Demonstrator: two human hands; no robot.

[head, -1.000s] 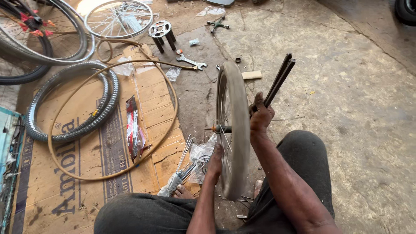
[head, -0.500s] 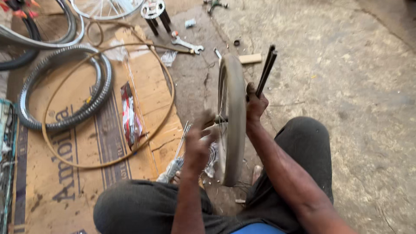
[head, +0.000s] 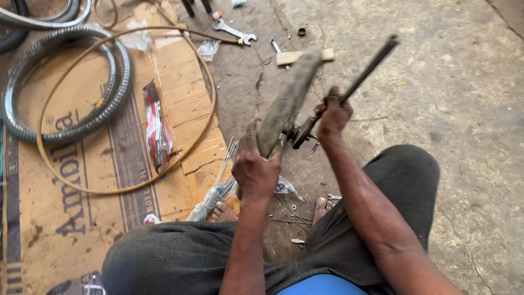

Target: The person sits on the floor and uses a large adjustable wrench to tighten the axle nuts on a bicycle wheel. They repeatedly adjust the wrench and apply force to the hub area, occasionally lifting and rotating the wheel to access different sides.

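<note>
Head view, looking down at a seated person on a concrete floor (head: 469,136), knees spread in dark grey trousers (head: 180,257), bare toes showing between them.

Left hand (head: 255,170): grip closed around the near edge of a dusty bicycle rim (head: 288,101), seen edge-on and tilted up and away toward the right. Right hand (head: 334,116): grip closed on a dark metal fork (head: 364,75), its two thin blades running up and to the right, its lower end meeting the hub at the rim's centre. Rim and fork held up above the floor, between the knees, blurred by motion.

Just below the left hand, a bundle of loose spokes (head: 224,180) in clear plastic, lying on the floor by the toes, with small bits of hardware scattered near it.

To the left, a flattened cardboard sheet (head: 82,180) spread on the floor. On it: a ribbed grey tyre (head: 117,90) curled in a loop, a thin tan hoop (head: 210,109) lying over and around the tyre, and a red printed packet (head: 155,128) inside the hoop.

Farther off, near the top: a double-ended spanner (head: 233,31), a short wooden block (head: 297,56) just behind the rim's far edge, a smaller wrench (head: 274,45) beside it, and a small dark ring (head: 302,31) on the concrete.
</note>
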